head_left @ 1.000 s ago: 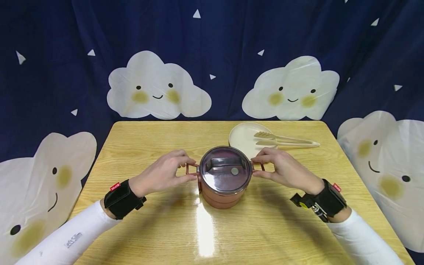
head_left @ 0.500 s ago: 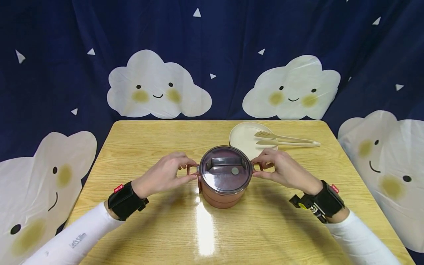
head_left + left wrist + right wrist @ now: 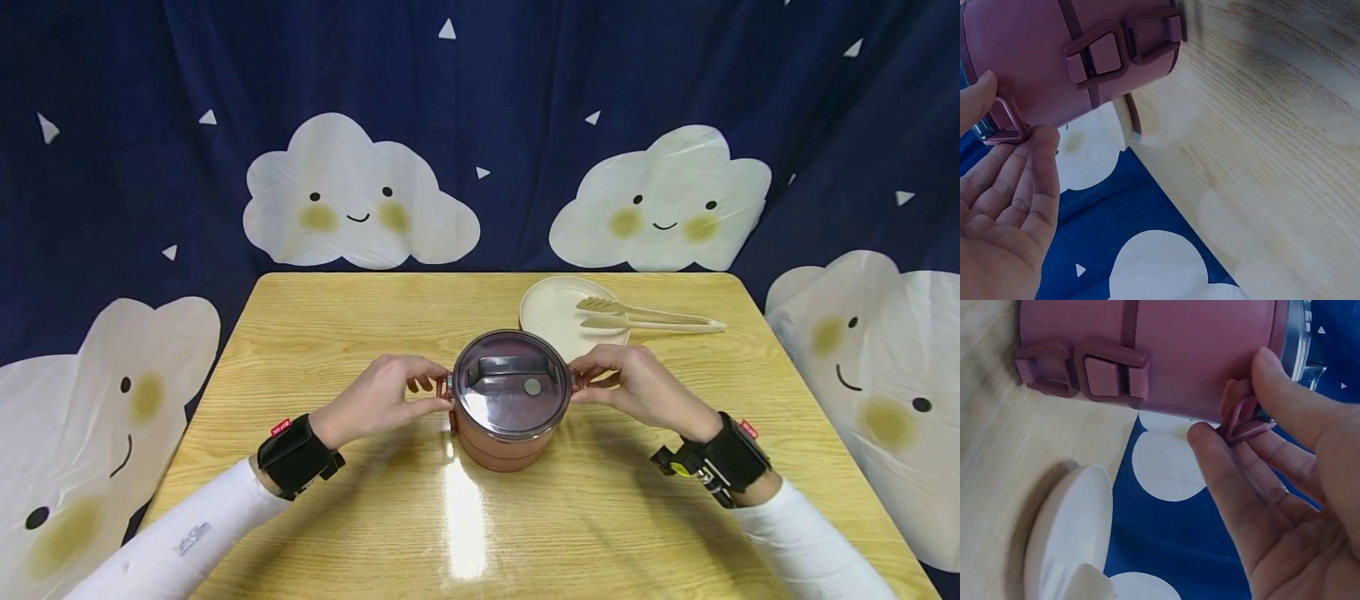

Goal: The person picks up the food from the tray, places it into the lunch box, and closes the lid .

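A round, dusty-red stacked lunch box [image 3: 504, 450] stands upright mid-table, its see-through lid [image 3: 510, 408] on top with a dark handle bar. My left hand [image 3: 382, 392] has thumb and fingers about the upper clasp [image 3: 1015, 122] on the box's left side; in the left wrist view, fingertips meet the clasp's outer end while the thumb lies by the box wall. On the opposite side, my right hand [image 3: 637, 387] similarly brackets the matching clasp [image 3: 1239, 409], thumb against the box wall and fingers at the clasp's free end. Lower clasps [image 3: 1100, 53] lie flat against the wall between the tiers.
Behind the box, to the right, is a cream plate [image 3: 551, 312] with beige tongs [image 3: 660, 319] lying across its edge. The wooden table [image 3: 337, 317] ends at a dark blue curtain [image 3: 517, 83] with white clouds.
Both upper clasps have swung inward, from sticking out sideways to nearer the box wall. My hands have followed them slightly inward; the box, plate and tongs stay in place.
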The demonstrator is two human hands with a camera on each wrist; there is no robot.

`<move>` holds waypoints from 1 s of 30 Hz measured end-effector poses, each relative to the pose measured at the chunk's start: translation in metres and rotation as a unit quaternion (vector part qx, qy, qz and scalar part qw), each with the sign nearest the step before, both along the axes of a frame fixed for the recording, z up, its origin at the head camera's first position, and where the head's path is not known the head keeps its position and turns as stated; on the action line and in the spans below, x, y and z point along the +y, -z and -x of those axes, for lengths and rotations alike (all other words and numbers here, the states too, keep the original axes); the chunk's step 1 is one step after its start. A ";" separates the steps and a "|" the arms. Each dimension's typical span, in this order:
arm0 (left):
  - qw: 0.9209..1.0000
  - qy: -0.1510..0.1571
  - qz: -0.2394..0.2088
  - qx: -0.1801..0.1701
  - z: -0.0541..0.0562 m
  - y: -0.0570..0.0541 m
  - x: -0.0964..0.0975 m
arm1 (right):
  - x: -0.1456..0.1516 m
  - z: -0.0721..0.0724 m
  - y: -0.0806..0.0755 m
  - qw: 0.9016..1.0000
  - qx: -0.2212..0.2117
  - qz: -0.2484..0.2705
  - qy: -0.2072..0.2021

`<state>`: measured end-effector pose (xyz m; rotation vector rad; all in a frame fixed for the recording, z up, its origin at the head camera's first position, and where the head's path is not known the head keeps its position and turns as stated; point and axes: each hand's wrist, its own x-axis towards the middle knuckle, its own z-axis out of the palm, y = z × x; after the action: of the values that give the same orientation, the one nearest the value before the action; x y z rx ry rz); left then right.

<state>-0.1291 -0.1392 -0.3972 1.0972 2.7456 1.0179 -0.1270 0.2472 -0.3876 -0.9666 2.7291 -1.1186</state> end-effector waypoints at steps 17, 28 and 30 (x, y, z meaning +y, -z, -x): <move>0.999 -0.001 -0.020 -0.037 0.003 0.006 0.003 | -0.003 0.001 0.021 0.993 -0.064 0.088 0.040; 0.999 -0.006 -0.029 -0.040 0.002 0.008 0.004 | -0.004 -0.002 0.027 0.990 -0.065 0.111 0.052; 0.999 -0.008 -0.026 -0.042 0.001 0.009 0.004 | -0.004 -0.003 0.026 0.991 -0.062 0.105 0.057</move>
<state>-0.1302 -0.1350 -0.4058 1.0158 2.6799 1.1159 -0.1235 0.2430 -0.4140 -0.7383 2.6360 -1.4586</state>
